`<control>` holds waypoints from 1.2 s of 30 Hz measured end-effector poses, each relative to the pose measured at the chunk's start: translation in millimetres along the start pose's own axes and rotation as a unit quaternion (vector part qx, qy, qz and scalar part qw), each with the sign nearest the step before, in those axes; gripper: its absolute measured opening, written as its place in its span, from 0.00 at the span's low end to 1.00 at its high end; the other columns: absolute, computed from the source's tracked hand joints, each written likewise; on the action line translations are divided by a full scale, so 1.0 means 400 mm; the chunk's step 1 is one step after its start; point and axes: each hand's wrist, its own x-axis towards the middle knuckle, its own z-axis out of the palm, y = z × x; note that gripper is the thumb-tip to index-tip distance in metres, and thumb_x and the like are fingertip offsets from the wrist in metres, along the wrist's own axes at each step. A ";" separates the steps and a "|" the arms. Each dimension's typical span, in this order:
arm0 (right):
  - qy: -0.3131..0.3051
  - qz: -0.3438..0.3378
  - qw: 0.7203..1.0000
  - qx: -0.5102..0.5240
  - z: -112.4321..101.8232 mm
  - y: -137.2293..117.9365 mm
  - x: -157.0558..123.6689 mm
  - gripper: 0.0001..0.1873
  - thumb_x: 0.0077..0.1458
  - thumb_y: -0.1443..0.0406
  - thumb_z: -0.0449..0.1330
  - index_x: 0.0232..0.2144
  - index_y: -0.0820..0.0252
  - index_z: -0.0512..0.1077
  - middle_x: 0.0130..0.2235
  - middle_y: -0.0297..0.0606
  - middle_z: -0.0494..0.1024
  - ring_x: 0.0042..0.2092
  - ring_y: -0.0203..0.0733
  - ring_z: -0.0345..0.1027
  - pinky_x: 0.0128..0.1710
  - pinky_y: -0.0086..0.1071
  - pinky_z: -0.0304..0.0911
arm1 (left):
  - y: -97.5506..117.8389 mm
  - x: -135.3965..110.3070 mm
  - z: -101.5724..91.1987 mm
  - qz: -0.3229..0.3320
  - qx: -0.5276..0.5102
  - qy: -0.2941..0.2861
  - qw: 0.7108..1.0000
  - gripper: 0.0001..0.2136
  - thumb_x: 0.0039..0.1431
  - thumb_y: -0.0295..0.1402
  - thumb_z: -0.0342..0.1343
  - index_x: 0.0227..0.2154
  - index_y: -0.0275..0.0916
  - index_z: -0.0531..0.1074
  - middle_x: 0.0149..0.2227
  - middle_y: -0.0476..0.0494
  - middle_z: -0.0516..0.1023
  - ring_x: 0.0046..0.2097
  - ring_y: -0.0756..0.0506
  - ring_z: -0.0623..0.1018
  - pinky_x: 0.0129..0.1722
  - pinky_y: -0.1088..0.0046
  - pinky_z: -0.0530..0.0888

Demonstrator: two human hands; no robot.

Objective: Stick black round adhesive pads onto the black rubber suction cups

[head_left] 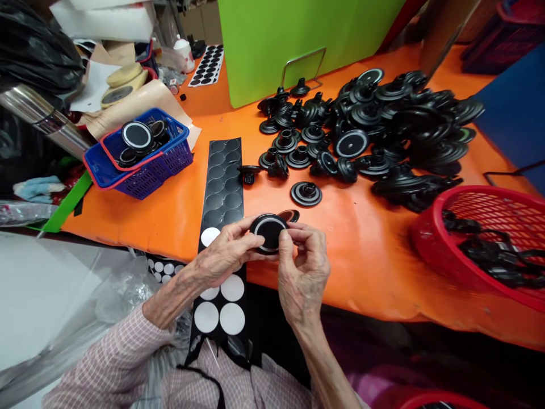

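A black round base (pixel 269 227) with a pale ring on its face is held up above the front edge of the table. My left hand (pixel 227 253) is closed on its left side, thumb on the rim. From the right, my right hand (pixel 304 264) pinches the edge, its thumb against the face and the fingers curled. Behind the held base, a dark disc (pixel 290 215) partly shows. Under my left wrist runs a long sheet of round black stickers (pixel 223 184), with white circles where stickers are gone. One base (pixel 305 193) lies just beyond my hands.
Black round bases (pixel 366 108) are heaped on the orange table (pixel 349 238). At right stands a red basket (pixel 430 255) of black parts; at left, a blue basket (pixel 162 170) holds a few bases. A green board (pixel 272 51) stands at the back, near another sticker sheet (pixel 208 65).
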 end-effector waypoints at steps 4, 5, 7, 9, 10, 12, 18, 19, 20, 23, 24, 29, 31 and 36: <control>0.025 -0.140 0.984 -0.111 0.008 0.011 0.000 0.04 0.61 0.67 0.54 0.32 0.57 0.65 0.39 0.39 0.71 0.44 0.41 0.68 0.43 0.38 0.67 | -0.012 0.000 -0.011 0.023 -0.002 0.003 1.000 0.15 0.54 0.32 0.62 0.45 0.36 0.76 0.48 0.39 0.77 0.45 0.44 0.78 0.39 0.72 0.77; 0.030 -0.169 0.976 -0.134 0.011 0.013 0.001 0.04 0.61 0.68 0.54 0.32 0.58 0.65 0.38 0.39 0.71 0.44 0.41 0.68 0.43 0.38 0.67 | -0.015 0.000 -0.013 0.027 -0.004 0.005 1.000 0.15 0.54 0.32 0.62 0.45 0.36 0.76 0.48 0.39 0.77 0.44 0.44 0.78 0.38 0.73 0.77; 0.035 -0.205 0.963 -0.170 0.018 0.019 0.002 0.04 0.61 0.70 0.54 0.33 0.59 0.65 0.39 0.41 0.71 0.44 0.41 0.68 0.43 0.38 0.68 | -0.018 0.000 -0.016 0.032 -0.008 0.013 0.999 0.15 0.54 0.32 0.62 0.45 0.36 0.76 0.47 0.40 0.78 0.44 0.45 0.78 0.37 0.74 0.76; 0.036 -0.224 0.955 -0.192 0.028 0.025 0.001 0.04 0.62 0.71 0.54 0.34 0.59 0.65 0.40 0.42 0.71 0.44 0.41 0.68 0.43 0.38 0.68 | -0.020 0.000 -0.017 0.034 -0.009 0.022 0.999 0.14 0.54 0.32 0.62 0.45 0.36 0.76 0.46 0.40 0.78 0.44 0.45 0.78 0.37 0.74 0.76; 0.035 -0.229 0.953 -0.197 0.034 0.028 -0.001 0.04 0.62 0.71 0.53 0.35 0.59 0.65 0.40 0.43 0.71 0.45 0.41 0.68 0.43 0.38 0.68 | -0.021 0.001 -0.017 0.035 -0.009 0.028 0.999 0.14 0.54 0.32 0.62 0.44 0.36 0.76 0.46 0.40 0.78 0.44 0.44 0.78 0.37 0.73 0.76; 0.036 -0.227 0.954 -0.192 0.041 0.029 -0.006 0.03 0.62 0.70 0.53 0.36 0.59 0.64 0.41 0.43 0.71 0.45 0.41 0.68 0.43 0.39 0.69 | -0.024 0.001 -0.019 0.037 -0.009 0.037 0.999 0.14 0.53 0.31 0.62 0.44 0.36 0.76 0.46 0.40 0.78 0.44 0.44 0.78 0.38 0.72 0.77; -0.021 -0.147 0.976 -0.159 -0.022 0.012 0.025 0.12 0.63 0.62 0.54 0.47 0.58 0.63 0.41 0.41 0.72 0.39 0.40 0.71 0.38 0.36 0.70 | 0.003 -0.010 -0.063 -0.006 -0.039 0.060 0.997 0.14 0.53 0.30 0.60 0.44 0.38 0.73 0.42 0.43 0.78 0.40 0.44 0.79 0.40 0.63 0.77; -0.034 -0.141 0.972 -0.186 -0.040 0.012 0.042 0.13 0.63 0.60 0.53 0.48 0.58 0.64 0.40 0.41 0.72 0.38 0.41 0.71 0.37 0.37 0.70 | 0.015 -0.007 -0.078 -0.018 -0.046 0.074 0.996 0.13 0.53 0.30 0.59 0.42 0.39 0.72 0.40 0.43 0.78 0.38 0.44 0.79 0.39 0.61 0.77; -0.049 -0.134 0.964 -0.223 -0.055 0.014 0.061 0.14 0.63 0.58 0.51 0.47 0.57 0.66 0.40 0.42 0.73 0.38 0.43 0.70 0.36 0.39 0.69 | 0.030 -0.001 -0.093 -0.026 -0.044 0.091 0.995 0.10 0.53 0.32 0.58 0.39 0.38 0.72 0.37 0.44 0.78 0.37 0.44 0.78 0.39 0.60 0.77; -0.128 -0.085 0.939 -0.309 -0.070 0.029 0.119 0.17 0.62 0.54 0.47 0.44 0.56 0.69 0.38 0.44 0.75 0.38 0.49 0.71 0.36 0.42 0.66 | 0.083 0.048 -0.134 -0.011 0.086 0.140 0.986 0.14 0.57 0.44 0.52 0.30 0.37 0.69 0.31 0.43 0.76 0.34 0.44 0.77 0.37 0.62 0.76; -0.158 -0.062 0.934 -0.313 -0.066 0.035 0.135 0.17 0.61 0.55 0.47 0.41 0.56 0.69 0.38 0.44 0.76 0.39 0.50 0.71 0.37 0.43 0.66 | 0.101 0.074 -0.143 0.012 0.194 0.160 0.968 0.17 0.59 0.48 0.49 0.31 0.37 0.70 0.31 0.43 0.76 0.34 0.44 0.76 0.36 0.64 0.75; -0.218 0.014 0.937 -0.272 -0.051 0.054 0.184 0.21 0.54 0.56 0.45 0.43 0.60 0.69 0.39 0.46 0.78 0.38 0.49 0.72 0.38 0.42 0.66 | 0.160 0.219 -0.150 0.105 0.631 0.240 0.730 0.23 0.59 0.48 0.49 0.52 0.40 0.69 0.46 0.36 0.77 0.49 0.35 0.74 0.48 0.56 0.69; -0.240 0.020 0.936 -0.258 -0.060 0.054 0.195 0.25 0.52 0.57 0.45 0.46 0.62 0.69 0.41 0.48 0.78 0.38 0.49 0.73 0.39 0.42 0.67 | 0.157 0.259 -0.144 0.121 0.663 0.225 0.704 0.23 0.56 0.46 0.54 0.52 0.43 0.70 0.49 0.36 0.75 0.53 0.32 0.72 0.52 0.51 0.65; -0.278 0.057 0.946 -0.160 -0.060 0.052 0.222 0.23 0.51 0.54 0.49 0.45 0.57 0.71 0.47 0.44 0.78 0.48 0.49 0.72 0.46 0.41 0.66 | 0.114 0.273 -0.142 0.180 0.725 0.173 0.642 0.15 0.62 0.37 0.50 0.50 0.48 0.73 0.48 0.41 0.73 0.47 0.39 0.74 0.49 0.58 0.67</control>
